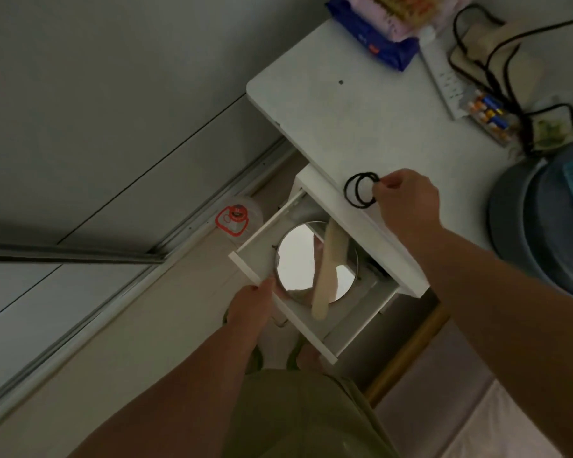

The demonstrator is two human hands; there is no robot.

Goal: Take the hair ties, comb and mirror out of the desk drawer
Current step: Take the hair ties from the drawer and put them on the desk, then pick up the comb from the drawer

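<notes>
The white desk drawer (260, 239) stands pulled open under the desk's front edge. Inside it lies a round mirror (296, 259), face up, with a pale cream comb (328, 269) resting across it. My left hand (250, 304) grips the drawer's front panel at its left end. My right hand (407, 201) is over the desk top (328, 120), pinching a bundle of black hair ties (358, 190) that hangs just above or on the desk's front edge.
At the back of the desk are a blue packet (377, 38), a white power strip (444, 77) with black cables, and a pack of batteries (488, 115). A grey-blue round container (543, 219) stands at the right. A plastic tub with a red label (235, 218) sits on the floor.
</notes>
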